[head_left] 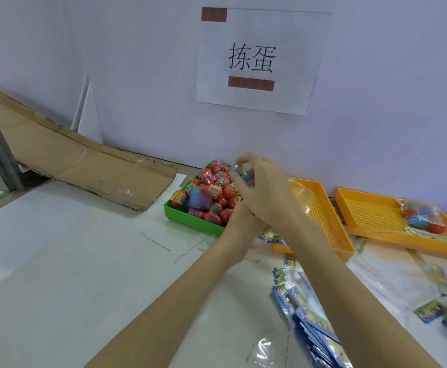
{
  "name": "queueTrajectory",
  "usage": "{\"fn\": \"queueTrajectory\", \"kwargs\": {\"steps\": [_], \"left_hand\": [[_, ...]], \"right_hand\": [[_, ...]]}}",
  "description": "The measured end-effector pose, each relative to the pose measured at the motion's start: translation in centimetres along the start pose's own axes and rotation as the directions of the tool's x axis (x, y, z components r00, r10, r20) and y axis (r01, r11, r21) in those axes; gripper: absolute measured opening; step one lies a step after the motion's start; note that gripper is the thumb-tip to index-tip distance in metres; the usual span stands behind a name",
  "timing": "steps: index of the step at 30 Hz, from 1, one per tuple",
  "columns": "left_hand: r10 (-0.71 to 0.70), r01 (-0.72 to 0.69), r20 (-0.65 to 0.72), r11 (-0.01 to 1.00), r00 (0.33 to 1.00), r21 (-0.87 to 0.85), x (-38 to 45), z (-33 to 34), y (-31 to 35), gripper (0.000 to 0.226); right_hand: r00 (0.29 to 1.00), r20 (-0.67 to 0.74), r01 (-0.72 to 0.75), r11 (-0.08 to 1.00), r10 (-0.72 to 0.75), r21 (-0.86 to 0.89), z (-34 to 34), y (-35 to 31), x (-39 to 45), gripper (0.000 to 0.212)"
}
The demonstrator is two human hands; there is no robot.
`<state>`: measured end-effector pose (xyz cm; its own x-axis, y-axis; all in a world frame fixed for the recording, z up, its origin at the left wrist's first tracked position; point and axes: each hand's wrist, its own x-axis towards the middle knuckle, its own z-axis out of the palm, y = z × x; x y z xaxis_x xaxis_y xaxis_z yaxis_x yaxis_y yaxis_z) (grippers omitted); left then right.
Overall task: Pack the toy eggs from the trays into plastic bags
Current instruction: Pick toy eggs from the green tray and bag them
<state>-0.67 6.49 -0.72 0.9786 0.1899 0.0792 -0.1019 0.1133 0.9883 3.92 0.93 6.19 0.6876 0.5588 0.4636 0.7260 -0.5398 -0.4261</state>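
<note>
A green tray (190, 221) by the wall is heaped with red and orange toy eggs (214, 192) and a blue one. Above its far right part, my right hand (264, 192) grips a blue toy egg (239, 172) in curled fingers. My left hand (239, 217) reaches to the tray's front right corner, under my right wrist. Its fingers are hidden, so I cannot tell what it holds. Clear plastic (304, 197) glints just right of my right hand. A stack of empty printed plastic bags (310, 314) lies in front of me on the right.
Two orange perforated trays (326, 229) (371, 211) stand right of the green one. The farther one holds a packed bag of eggs (421, 216). A flattened cardboard sheet (84, 166) leans at the left. More bags (429, 301) lie loose at the right.
</note>
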Motion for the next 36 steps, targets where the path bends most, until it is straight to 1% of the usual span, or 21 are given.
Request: {"fn": "queueTrajectory", "kwargs": {"steps": [2, 4, 6, 7, 9, 12, 16, 19, 22, 25, 28, 30, 32, 36], "left_hand": [[0.050, -0.050, -0.016, 0.999, 0.999, -0.011, 0.4, -0.2, -0.1, 0.020], [0.057, -0.057, 0.005, 0.998, 0.998, 0.007, 0.6, -0.8, 0.1, 0.031], [0.072, -0.072, 0.027, 0.997, 0.997, 0.018, 0.8, -1.3, 0.2, 0.041], [0.077, -0.079, 0.037, 0.996, 0.996, 0.030, 0.8, -1.5, 0.3, 0.043], [0.081, -0.084, 0.060, 0.995, 0.995, 0.050, 0.7, -1.7, 0.6, 0.043], [0.083, -0.088, 0.117, 0.995, 0.990, 0.042, 0.7, -1.9, 1.0, 0.041], [0.093, -0.103, 0.130, 0.992, 0.987, 0.071, 0.7, -2.2, 1.0, 0.041], [0.097, -0.106, 0.165, 0.993, 0.981, 0.052, 0.8, -2.5, 1.0, 0.041], [0.103, -0.113, 0.184, 0.993, 0.978, 0.041, 0.9, -2.6, 0.9, 0.040], [0.115, -0.123, 0.180, 0.992, 0.977, 0.032, 1.0, -2.7, 0.9, 0.041], [0.120, -0.121, 0.182, 0.993, 0.976, -0.007, 1.0, -2.8, 1.0, 0.041], [0.122, -0.121, 0.189, 0.993, 0.974, -0.013, 1.0, -2.7, 1.0, 0.041], [0.121, -0.122, 0.194, 0.992, 0.974, -0.005, 1.0, -2.7, 1.0, 0.042], [0.113, -0.115, 0.186, 0.993, 0.976, -0.004, 1.0, -2.6, 0.9, 0.042]], "right_hand": [[0.980, -0.198, 0.019, 0.992, 0.006, 0.125, -0.9, 1.6, -1.4, 0.026], [0.928, -0.368, 0.032, 0.970, 0.061, 0.241, -1.5, 3.4, -3.2, 0.021], [0.863, -0.491, 0.059, 0.943, 0.117, 0.328, -1.9, 5.0, -4.9, 0.020], [0.844, -0.519, 0.063, 0.934, 0.139, 0.352, -2.1, 5.5, -5.5, 0.021], [0.845, -0.505, 0.033, 0.926, 0.175, 0.376, -2.4, 6.4, -6.0, 0.022], [0.882, -0.428, -0.024, 0.926, 0.198, 0.377, -3.2, 7.4, -6.2, 0.023], [0.911, -0.363, -0.037, 0.915, 0.197, 0.402, -4.3, 7.9, -6.4, 0.027], [0.924, -0.316, -0.083, 0.921, 0.214, 0.382, -4.6, 8.4, -6.4, 0.018], [0.945, -0.274, -0.075, 0.932, 0.180, 0.355, -4.5, 8.5, -6.5, 0.015], [0.948, -0.268, -0.059, 0.920, 0.174, 0.388, -4.7, 8.3, -6.4, 0.016], [0.938, -0.292, -0.046, 0.901, 0.188, 0.432, -4.9, 8.2, -6.5, 0.014], [0.936, -0.303, -0.058, 0.929, 0.178, 0.366, -4.9, 8.3, -6.6, 0.013], [0.944, -0.281, -0.077, 0.944, 0.173, 0.320, -4.8, 8.3, -6.6, 0.013], [0.960, -0.205, -0.109, 0.930, 0.191, 0.351, -4.5, 8.4, -6.4, 0.015]]}}
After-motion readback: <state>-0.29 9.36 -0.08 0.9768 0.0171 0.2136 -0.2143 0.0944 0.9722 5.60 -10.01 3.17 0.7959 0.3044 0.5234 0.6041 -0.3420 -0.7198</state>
